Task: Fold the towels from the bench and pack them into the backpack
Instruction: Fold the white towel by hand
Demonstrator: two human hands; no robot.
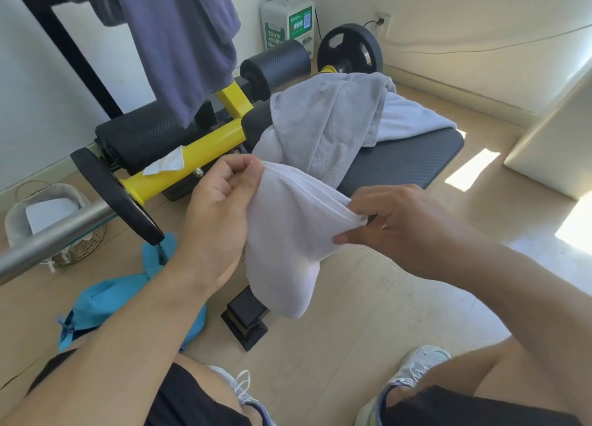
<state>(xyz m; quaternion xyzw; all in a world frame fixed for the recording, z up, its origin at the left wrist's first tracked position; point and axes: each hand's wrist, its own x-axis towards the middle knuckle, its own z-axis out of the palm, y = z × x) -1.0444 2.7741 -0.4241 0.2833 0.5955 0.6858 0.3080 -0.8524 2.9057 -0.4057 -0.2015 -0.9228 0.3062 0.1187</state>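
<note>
A white towel [285, 243] hangs doubled between my two hands above the floor, in front of the black bench [407, 159]. My left hand [214, 208] pinches its upper left edge. My right hand [397, 224] pinches the edge at the right. A grey towel [326, 121] lies crumpled on the bench, with a paler towel [410, 115] partly under it. The blue backpack [105, 300] lies on the floor at the lower left, partly hidden by my left forearm.
A barbell [51, 236] with a black plate [118, 198] crosses at the left, above a wicker basket [48, 220]. A dark cloth [182, 41] hangs from the rack. The bench's foot [245, 320] stands near my knees. A white block [554, 143] is at the right.
</note>
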